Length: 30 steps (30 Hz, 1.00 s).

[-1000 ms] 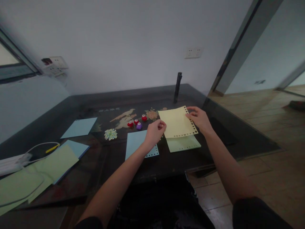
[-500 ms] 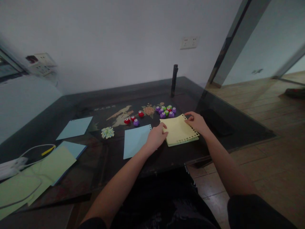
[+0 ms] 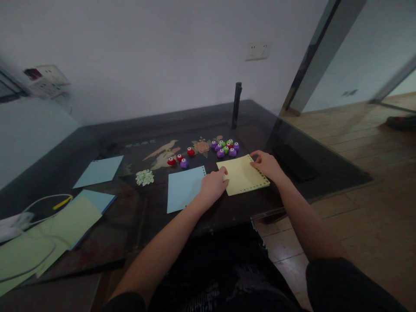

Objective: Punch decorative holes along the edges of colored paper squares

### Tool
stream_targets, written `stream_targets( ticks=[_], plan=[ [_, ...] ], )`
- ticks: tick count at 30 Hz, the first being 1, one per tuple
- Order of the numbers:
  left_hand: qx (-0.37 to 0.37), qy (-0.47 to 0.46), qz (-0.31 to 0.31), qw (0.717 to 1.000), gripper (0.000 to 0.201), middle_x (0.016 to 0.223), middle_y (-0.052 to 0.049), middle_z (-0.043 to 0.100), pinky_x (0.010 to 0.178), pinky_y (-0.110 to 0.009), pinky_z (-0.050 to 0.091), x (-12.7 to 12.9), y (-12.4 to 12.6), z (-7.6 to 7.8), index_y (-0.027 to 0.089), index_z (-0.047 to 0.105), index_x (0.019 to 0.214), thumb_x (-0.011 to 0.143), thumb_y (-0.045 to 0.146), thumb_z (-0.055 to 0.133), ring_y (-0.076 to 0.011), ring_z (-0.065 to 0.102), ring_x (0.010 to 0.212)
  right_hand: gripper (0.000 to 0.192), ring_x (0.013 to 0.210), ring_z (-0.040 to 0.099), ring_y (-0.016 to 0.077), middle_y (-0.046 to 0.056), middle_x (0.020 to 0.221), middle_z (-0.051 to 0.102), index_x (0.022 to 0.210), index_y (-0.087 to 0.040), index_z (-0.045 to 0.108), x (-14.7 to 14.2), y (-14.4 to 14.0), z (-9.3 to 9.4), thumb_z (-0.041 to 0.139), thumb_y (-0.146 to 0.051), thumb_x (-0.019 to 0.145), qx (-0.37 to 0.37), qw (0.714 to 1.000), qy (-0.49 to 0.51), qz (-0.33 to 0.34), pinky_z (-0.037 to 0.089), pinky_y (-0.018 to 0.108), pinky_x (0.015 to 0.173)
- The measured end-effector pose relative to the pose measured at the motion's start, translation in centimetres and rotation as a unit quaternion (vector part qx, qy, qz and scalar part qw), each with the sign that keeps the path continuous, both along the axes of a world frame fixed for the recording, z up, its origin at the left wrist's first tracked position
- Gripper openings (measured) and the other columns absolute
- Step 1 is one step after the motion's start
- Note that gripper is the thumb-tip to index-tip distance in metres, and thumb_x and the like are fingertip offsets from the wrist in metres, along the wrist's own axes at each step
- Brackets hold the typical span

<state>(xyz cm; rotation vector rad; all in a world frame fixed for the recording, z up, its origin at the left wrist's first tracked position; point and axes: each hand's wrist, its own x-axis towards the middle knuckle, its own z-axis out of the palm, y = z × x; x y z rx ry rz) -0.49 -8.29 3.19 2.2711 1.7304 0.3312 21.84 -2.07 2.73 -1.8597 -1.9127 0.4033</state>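
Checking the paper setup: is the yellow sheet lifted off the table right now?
No, the yellow sheet lies flat on the table, with the left hand and right hand on its edges.

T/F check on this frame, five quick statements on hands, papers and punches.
1. Both hands rest on the yellow sheet. True: left hand at its left edge, right hand at its far right corner.
2. The yellow sheet is lifted off the table. False: it lies flat on the table.
3. A blue sheet lies just left of the yellow sheet. True.
4. The purple and green punches sit nearer the person than the yellow sheet. False: they sit beyond it.
5. The dark post lies on its side. False: it stands upright near the far edge.
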Motion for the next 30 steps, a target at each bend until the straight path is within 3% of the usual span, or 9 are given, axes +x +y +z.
stream_targets(
  ticks=[4,8,11,15,19,26,30],
  plan=[
    [0.009,-0.019,0.008,1.000,0.025,0.080,-0.005,0.066,0.070,-0.034,0.046,-0.3,0.1,0.3,0.024,0.055,0.106,0.081,0.030,0.053,-0.0239,0.063,0.078,0.030,0.069,0.058,0.0171,0.001,0.075,0.064,0.104,-0.022,0.060,-0.2,-0.3,0.2,0.063,-0.025,0.074,-0.017,0.999,-0.034,-0.018,0.037,0.026,0.057],
    [0.030,-0.175,0.019,0.984,0.022,0.077,-0.003,0.064,0.076,-0.032,0.046,-1.2,1.3,0.7,0.020,0.055,0.103,0.081,0.021,0.051,-0.0184,0.061,0.077,0.031,0.071,0.057,0.0179,0.002,0.080,0.062,0.106,-0.023,0.060,-0.1,-0.4,0.2,0.061,-0.029,0.076,-0.002,0.998,-0.056,-0.032,0.036,0.027,0.057],
    [-0.006,-0.360,0.047,0.932,0.031,0.103,-0.008,0.063,0.084,-0.031,0.046,-1.8,2.2,0.8,0.017,0.052,0.109,0.078,0.017,0.053,-0.0164,0.060,0.089,0.026,0.071,0.057,0.0178,0.003,0.080,0.062,0.102,-0.023,0.062,0.1,-0.3,-0.1,0.059,-0.029,0.077,0.031,0.998,-0.050,-0.021,0.037,0.027,0.057],
    [-0.112,-0.518,0.090,0.843,0.043,0.136,-0.014,0.044,0.097,-0.034,0.040,-1.7,2.3,1.0,0.020,0.045,0.121,0.079,0.018,0.053,-0.0198,0.047,0.121,0.022,0.073,0.057,0.0178,0.003,0.081,0.063,0.098,-0.022,0.063,0.4,0.0,-0.6,0.058,-0.026,0.077,0.065,0.997,-0.029,-0.010,0.039,0.028,0.060],
    [-0.188,-0.570,0.112,0.792,0.044,0.144,-0.012,0.035,0.100,-0.033,0.038,-1.4,1.8,1.4,0.024,0.041,0.125,0.082,0.019,0.049,-0.0177,0.041,0.128,0.021,0.074,0.058,0.0176,0.004,0.085,0.066,0.097,-0.021,0.063,0.5,0.3,-0.9,0.059,-0.025,0.077,0.068,0.998,-0.003,-0.007,0.042,0.029,0.065],
    [-0.213,-0.611,0.099,0.756,0.036,0.128,-0.009,0.051,0.099,-0.033,0.040,-1.4,2.1,0.9,0.024,0.043,0.122,0.086,0.023,0.045,-0.0142,0.053,0.116,0.019,0.073,0.060,0.0162,0.004,0.086,0.068,0.095,-0.020,0.065,0.5,0.4,-0.7,0.059,-0.021,0.077,0.054,0.998,0.038,-0.001,0.045,0.029,0.069],
    [-0.203,-0.594,0.090,0.773,0.033,0.129,-0.007,0.051,0.098,-0.031,0.042,-1.4,2.3,0.4,0.025,0.044,0.121,0.088,0.026,0.044,-0.0134,0.054,0.115,0.018,0.074,0.060,0.0167,0.004,0.085,0.069,0.093,-0.020,0.065,0.4,0.5,-0.7,0.059,-0.019,0.076,0.056,0.997,0.044,0.001,0.046,0.030,0.071]
  ],
)
